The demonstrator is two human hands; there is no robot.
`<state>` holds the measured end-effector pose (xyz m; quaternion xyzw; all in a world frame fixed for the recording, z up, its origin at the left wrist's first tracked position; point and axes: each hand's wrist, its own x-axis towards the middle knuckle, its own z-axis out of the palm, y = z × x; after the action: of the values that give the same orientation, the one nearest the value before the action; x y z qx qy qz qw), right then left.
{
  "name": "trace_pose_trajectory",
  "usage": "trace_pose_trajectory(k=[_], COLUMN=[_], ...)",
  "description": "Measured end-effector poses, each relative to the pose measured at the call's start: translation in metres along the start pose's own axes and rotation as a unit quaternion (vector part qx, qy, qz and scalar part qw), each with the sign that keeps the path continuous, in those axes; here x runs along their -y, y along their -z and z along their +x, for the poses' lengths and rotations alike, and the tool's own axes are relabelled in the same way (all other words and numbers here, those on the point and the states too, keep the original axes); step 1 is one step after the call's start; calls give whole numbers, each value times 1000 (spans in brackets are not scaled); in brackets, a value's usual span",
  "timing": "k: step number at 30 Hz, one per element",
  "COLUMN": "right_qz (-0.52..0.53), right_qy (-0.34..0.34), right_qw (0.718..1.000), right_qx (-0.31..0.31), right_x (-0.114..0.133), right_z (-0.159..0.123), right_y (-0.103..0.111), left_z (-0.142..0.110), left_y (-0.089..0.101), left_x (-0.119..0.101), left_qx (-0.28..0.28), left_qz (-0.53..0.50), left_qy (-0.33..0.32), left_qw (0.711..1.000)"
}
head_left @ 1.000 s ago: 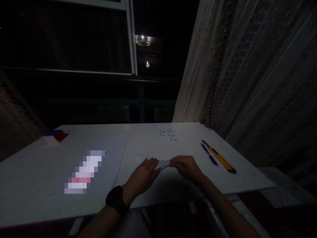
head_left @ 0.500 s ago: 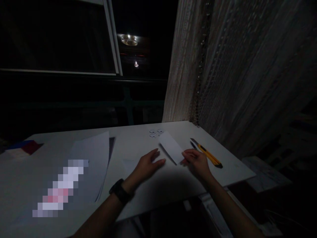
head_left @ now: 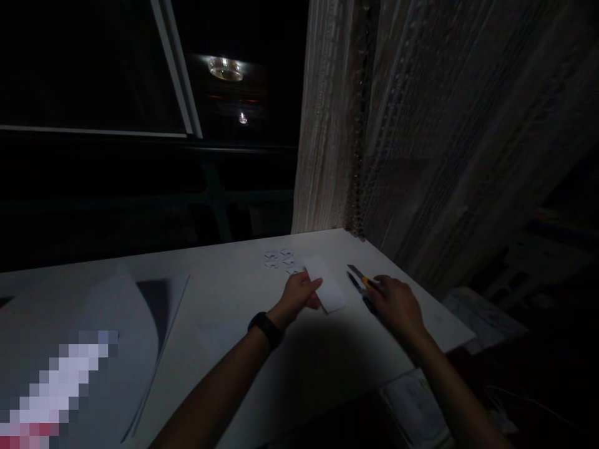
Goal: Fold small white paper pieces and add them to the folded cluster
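My left hand (head_left: 302, 292), with a dark watch on its wrist, pinches the left edge of a strip of white paper (head_left: 330, 290) between thumb and fingers. To its right, my right hand (head_left: 397, 304) is closed over the handle of a yellow utility knife (head_left: 366, 280), whose blade points to the far left. Most of the handle is hidden under the fingers. A dark pen (head_left: 354, 282) lies right beside the knife, its rear end near my right fingertips. Just beyond the paper strip, several small paper pieces with dark marks (head_left: 271, 255) lie on the white table (head_left: 224, 268).
Large white sheets (head_left: 112, 312) lie at the left, one corner curling up. A beaded curtain (head_left: 322, 125) hangs behind the table's right side. Past the right edge a pale, flat surface (head_left: 482, 318) sits lower down. A dark window (head_left: 93, 68) stands behind.
The paper strip has passed from my right hand to my left, which has closed on it. My right hand has moved right onto the utility knife. The view has shifted right.
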<state>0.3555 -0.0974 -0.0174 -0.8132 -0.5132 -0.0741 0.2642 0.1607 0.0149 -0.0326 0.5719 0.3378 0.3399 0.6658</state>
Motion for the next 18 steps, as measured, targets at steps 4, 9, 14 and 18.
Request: trace_pose_trajectory(k=[4, 9, 14, 18], right_qz=[-65, -124, -89, -55], right_qy=[14, 10, -15, -24], right_qw=[996, 988, 992, 995], right_qx=[67, 91, 84, 79], right_x=[-15, -14, -5, 4], right_z=[7, 9, 14, 17], right_y=[-6, -13, -10, -3], left_z=[15, 19, 15, 13], left_y=[-14, -20, -17, -19], left_x=[3, 9, 6, 1], left_qx=[7, 18, 37, 38], left_qz=[45, 72, 45, 23], left_qy=[1, 11, 41, 41], left_qw=[999, 997, 997, 998])
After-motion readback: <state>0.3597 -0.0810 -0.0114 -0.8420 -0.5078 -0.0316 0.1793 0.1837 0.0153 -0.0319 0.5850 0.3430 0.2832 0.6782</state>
